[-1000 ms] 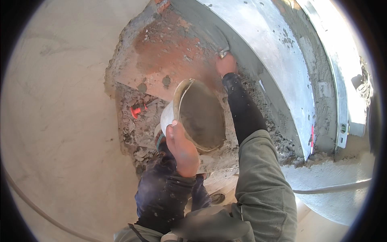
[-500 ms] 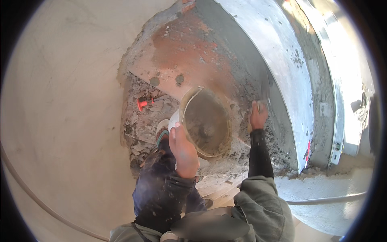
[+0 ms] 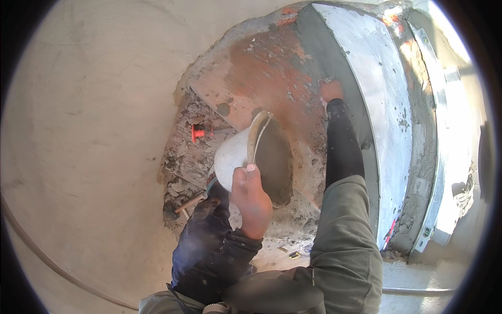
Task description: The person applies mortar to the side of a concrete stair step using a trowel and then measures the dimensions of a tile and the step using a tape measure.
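My left hand (image 3: 251,206) grips the rim of a white bucket (image 3: 230,157), tilted sideways, its inside coated with grey mortar (image 3: 274,172). Higher up, my right hand (image 3: 330,91) is closed on a small metal trowel, mostly hidden or blurred, against a smooth grey mortar band (image 3: 363,131). This band runs beside a long silvery metal board (image 3: 389,115). Around the bucket is a rough patch (image 3: 251,63) of exposed reddish, dusty surface with mortar spots.
A red-headed tool (image 3: 197,133) and a wooden-handled tool (image 3: 189,201) lie in rubble at left. A metal level (image 3: 424,230) stands right of the board. A pale plastered surface (image 3: 89,104) fills the left, with a hose (image 3: 31,240) along it.
My right hand moved down along the mortar band, then back up. The bucket has tipped, showing more of its white side. The whole view has shifted.
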### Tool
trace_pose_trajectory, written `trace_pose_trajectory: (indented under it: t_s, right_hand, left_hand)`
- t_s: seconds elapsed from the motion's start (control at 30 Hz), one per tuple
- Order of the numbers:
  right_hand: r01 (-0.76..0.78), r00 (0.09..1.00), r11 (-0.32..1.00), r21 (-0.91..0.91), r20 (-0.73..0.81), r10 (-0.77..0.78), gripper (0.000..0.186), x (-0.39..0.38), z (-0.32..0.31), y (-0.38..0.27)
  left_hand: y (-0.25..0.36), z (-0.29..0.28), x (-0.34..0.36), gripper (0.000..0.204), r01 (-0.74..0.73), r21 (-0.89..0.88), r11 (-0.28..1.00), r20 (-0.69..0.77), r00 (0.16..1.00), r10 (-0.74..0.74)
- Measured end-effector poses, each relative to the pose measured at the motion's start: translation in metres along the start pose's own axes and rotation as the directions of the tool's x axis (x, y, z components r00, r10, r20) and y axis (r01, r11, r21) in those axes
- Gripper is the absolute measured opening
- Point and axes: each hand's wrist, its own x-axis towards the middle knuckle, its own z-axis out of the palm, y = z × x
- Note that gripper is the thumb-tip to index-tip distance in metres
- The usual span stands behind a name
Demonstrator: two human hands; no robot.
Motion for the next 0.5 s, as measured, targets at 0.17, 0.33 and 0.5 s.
trace_pose_trajectory:
  t_s: [0.17,0.33,0.5]
  right_hand:
    - [0.081,0.976,0.996,-0.04,-0.199,-0.088,0.051,-0.05,-0.002,-0.035]
    - [0.122,0.992,0.964,-0.235,-0.007,-0.128,0.046,0.003,0.005,-0.076]
    - [0.093,0.992,0.958,-0.272,-0.051,-0.111,0.04,0.079,0.029,-0.105]
  left_hand:
    - [0.007,0.003,0.021,0.028,0.123,-0.111,0.986,-0.01,0.992,-0.125]
    - [0.01,0.016,0.032,0.037,0.154,-0.108,0.982,-0.024,0.987,-0.158]
    - [0.009,0.035,0.044,0.037,0.082,-0.132,0.988,-0.008,0.996,-0.084]
